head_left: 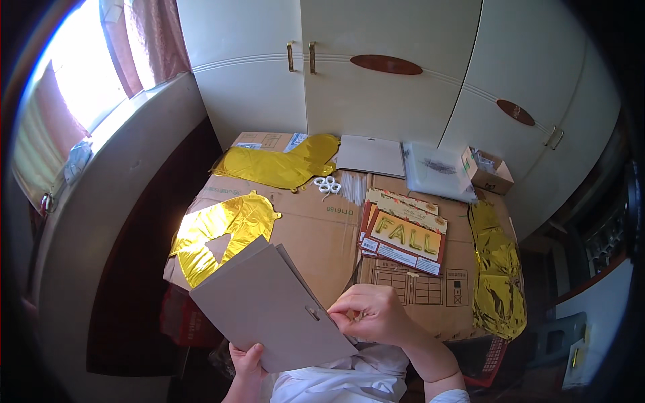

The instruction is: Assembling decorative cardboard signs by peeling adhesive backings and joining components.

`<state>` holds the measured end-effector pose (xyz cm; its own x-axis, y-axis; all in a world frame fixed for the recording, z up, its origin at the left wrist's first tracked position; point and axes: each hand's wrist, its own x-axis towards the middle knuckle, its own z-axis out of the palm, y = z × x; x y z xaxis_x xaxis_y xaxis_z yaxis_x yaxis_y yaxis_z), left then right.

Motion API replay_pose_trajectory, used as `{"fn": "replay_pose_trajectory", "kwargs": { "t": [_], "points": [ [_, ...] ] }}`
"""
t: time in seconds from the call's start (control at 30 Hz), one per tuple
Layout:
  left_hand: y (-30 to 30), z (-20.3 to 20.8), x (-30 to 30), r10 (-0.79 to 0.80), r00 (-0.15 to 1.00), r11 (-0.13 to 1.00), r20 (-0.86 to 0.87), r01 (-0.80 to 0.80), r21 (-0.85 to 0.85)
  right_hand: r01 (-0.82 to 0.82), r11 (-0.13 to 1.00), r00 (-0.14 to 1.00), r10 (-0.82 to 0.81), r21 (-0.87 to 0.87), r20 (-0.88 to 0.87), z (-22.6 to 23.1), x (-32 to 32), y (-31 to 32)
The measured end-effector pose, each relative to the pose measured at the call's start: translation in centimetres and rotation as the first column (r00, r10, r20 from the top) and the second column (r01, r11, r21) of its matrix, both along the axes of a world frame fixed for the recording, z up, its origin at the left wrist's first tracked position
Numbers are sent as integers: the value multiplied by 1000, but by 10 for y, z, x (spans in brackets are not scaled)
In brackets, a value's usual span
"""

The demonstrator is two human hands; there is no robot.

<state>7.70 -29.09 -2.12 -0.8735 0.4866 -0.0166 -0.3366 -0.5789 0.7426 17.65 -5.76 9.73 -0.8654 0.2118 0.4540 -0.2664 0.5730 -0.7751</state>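
A folded grey cardboard sheet point(259, 305) is tilted above my lap, with a small hang slot near its right edge. My left hand point(248, 361) is closed on its lower left edge, the thumb lying on the front face. At the right edge, beside the slot, my right hand point(373, 314) pinches the sheet; its fingertips are partly hidden. Just beyond the sheet lies a flat gold foil balloon point(232, 225) with a triangular opening. Two printed balloon packages point(407, 236), red and yellow, overlap on the cardboard-covered table point(306, 232) to the right.
Another gold balloon point(269, 166) lies at the back left, and crumpled gold foil point(496, 269) along the right edge. White ribbon rolls point(327, 184), clear straws point(352, 188), a grey cardboard stack point(371, 154), clear plastic bags point(437, 171) and a small open box point(488, 173) sit toward the cabinets.
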Motion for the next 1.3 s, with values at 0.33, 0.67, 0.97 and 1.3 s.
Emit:
{"fn": "replay_pose_trajectory", "kwargs": {
  "t": [0.33, 0.67, 0.97, 1.3],
  "points": [
    [-1, 7, -1, -41, 999, 999, 16, 42, -21, -6, 997, 1000, 8, -72, 20, -1, -1, 0],
    [0, 3, -3, -41, 999, 999, 22, 41, -25, 2, 997, 997, 3, -72, 73, 1, -1, 2],
    [-1, 7, -6, -113, 992, 991, 54, 117, -63, 61, 986, 992, -42, 153, -120, -3, -4, 1],
    [-4, 1, -11, -201, 973, 977, 114, 208, -53, -28, 997, 998, 31, -74, 47, -4, -3, 5]
  ]
}}
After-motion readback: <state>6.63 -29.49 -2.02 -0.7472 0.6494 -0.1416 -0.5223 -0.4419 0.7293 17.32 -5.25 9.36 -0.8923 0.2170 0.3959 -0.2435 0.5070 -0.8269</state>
